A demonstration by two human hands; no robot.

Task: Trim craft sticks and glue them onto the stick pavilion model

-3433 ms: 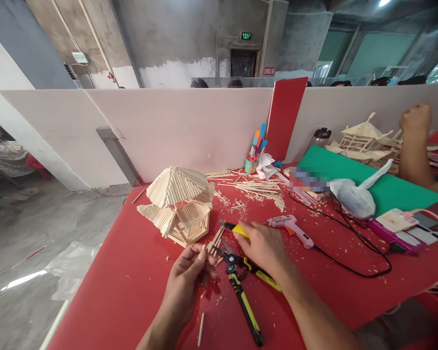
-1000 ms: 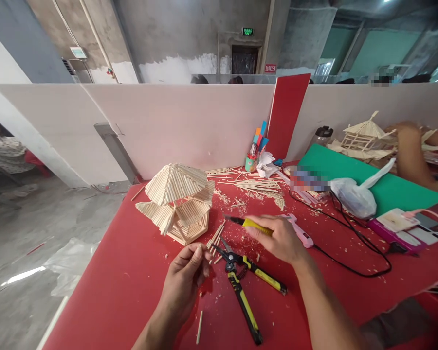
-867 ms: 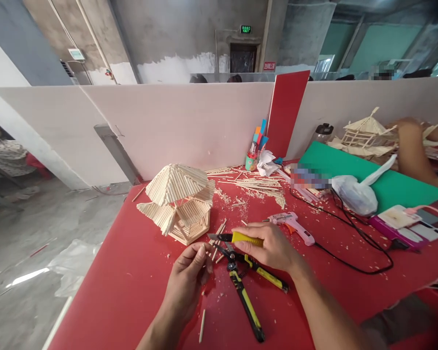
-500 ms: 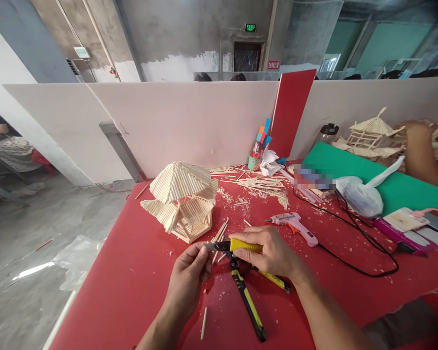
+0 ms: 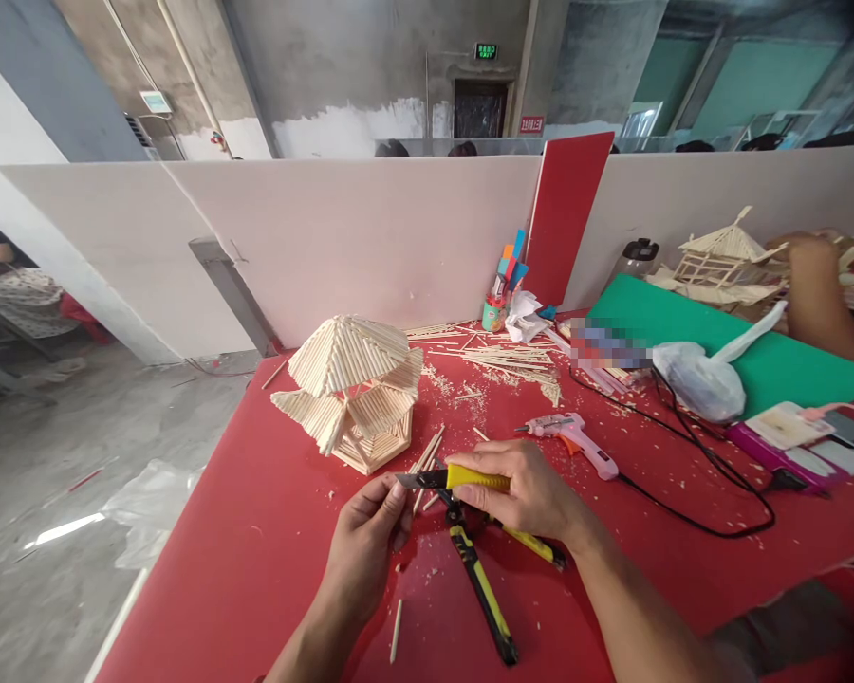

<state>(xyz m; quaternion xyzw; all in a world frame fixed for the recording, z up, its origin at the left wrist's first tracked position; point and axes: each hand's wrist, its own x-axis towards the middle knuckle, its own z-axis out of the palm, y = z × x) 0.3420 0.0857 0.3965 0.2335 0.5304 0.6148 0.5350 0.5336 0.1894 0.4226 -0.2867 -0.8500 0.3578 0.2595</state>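
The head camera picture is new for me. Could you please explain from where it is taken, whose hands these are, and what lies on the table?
There is no machine here. The camera sits on a person's head, looking forward and down, so the two bare hands reaching in from below are the wearer's own. The right hand holds a yellow-handled knife, its blade at the left hand, which is closed in a pinch; anything inside is too small to make out. On the red table are cutters, a model pavilion, a pink glue gun and loose sticks. The arm at far right is another person's.
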